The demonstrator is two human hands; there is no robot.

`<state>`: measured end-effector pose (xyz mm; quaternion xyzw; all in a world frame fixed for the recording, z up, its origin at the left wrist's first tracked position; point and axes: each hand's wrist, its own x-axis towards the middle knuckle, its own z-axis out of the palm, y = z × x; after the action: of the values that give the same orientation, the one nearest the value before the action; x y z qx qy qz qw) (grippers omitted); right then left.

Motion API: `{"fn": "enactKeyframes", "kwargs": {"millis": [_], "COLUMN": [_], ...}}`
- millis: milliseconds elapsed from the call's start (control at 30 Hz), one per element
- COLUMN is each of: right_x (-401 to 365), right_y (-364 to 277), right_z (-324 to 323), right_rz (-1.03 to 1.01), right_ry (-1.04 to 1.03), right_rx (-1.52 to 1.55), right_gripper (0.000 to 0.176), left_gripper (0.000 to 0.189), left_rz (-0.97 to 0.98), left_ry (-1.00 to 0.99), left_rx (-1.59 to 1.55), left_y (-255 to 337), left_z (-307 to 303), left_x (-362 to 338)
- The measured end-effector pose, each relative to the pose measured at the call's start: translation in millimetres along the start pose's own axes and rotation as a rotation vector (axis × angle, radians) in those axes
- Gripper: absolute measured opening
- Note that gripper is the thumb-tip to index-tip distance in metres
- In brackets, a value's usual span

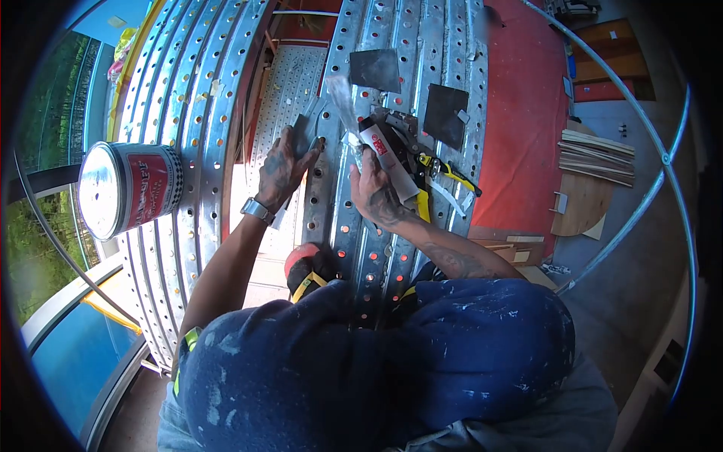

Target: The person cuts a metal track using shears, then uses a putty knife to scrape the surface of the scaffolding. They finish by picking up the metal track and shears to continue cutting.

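Observation:
My left hand (282, 167), with a watch on the wrist, presses a small grey flat piece (305, 129) against a perforated metal plank (331, 188). My right hand (374, 192) grips a white tube with a red label (385, 151); its clear nozzle points up and left toward the grey piece. Both hands sit above the scaffold planks, close together.
A red and white paint can (128, 188) stands on the left planks. Two dark square tiles (374, 69) (446, 113) and yellow-handled pliers (452, 173) lie on the right planks. A red and black glove (310, 267) lies near me. Wooden boards (595, 154) lie below on the floor.

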<state>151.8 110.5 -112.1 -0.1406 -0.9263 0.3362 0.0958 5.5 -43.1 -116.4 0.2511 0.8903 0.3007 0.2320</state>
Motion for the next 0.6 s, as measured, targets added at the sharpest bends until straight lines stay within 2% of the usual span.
{"fn": "enactKeyframes", "kwargs": {"millis": [67,233,333,400,467,533,600], "right_x": [4,8,30,48,61,65,60], "right_y": [1,-11,-2,21,52,86,113], "right_z": [2,-13,-49,-70,-94,-110,-118], "right_rz": [0.116,0.058,0.134,0.046,0.021,0.091,0.112], "right_ry": [-0.143,0.104,0.049,0.195,0.249,0.255,0.229], "right_rx": [0.017,0.066,0.115,-0.011,-0.141,-0.419,-0.494], "right_gripper": [0.042,0.037,0.036,0.036,0.038,0.037,0.041], "left_gripper": [0.082,0.084,0.087,0.088,0.088,0.087,0.082], "left_rz": [0.006,0.072,0.022,0.006,0.048,0.153,0.176], "left_ry": [0.011,-0.004,-0.005,0.036,0.112,0.22,0.222], "left_rx": [-0.01,-0.008,-0.064,-0.06,-0.069,-0.093,-0.154], "left_y": [-5,-25,-18,-8,0,11,29], "left_z": [4,16,11,2,-5,-12,-19], "left_x": [0,9,4,-4,-12,-17,-20]}}
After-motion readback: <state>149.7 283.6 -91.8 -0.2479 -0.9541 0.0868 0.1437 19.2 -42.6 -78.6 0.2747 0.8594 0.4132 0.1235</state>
